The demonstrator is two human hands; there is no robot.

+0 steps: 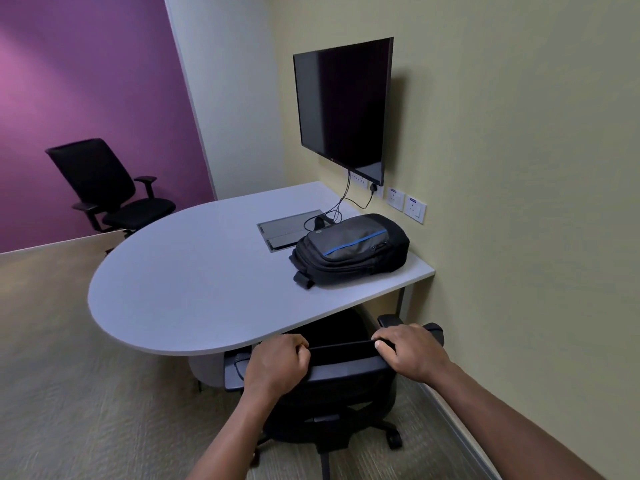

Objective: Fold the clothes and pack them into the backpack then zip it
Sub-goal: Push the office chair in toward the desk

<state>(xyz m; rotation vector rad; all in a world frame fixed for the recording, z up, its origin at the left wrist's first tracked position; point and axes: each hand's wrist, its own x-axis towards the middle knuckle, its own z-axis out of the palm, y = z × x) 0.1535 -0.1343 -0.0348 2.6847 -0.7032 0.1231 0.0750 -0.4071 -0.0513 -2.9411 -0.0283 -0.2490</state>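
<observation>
A black and grey backpack (351,251) with a blue stripe lies flat and zipped on the right side of the grey table (194,271), close to the wall. Below the table's near edge, my left hand (277,365) and my right hand (410,351) both grip the top edge of a black office chair's backrest (341,355), one at each end. The chair is tucked partly under the table. No clothes show in the head view.
A dark screen (343,105) hangs on the wall above the table, with cables (341,206) running down to a flush cable hatch (287,228). Wall sockets (405,202) sit behind the backpack. A second black chair (107,188) stands by the purple wall.
</observation>
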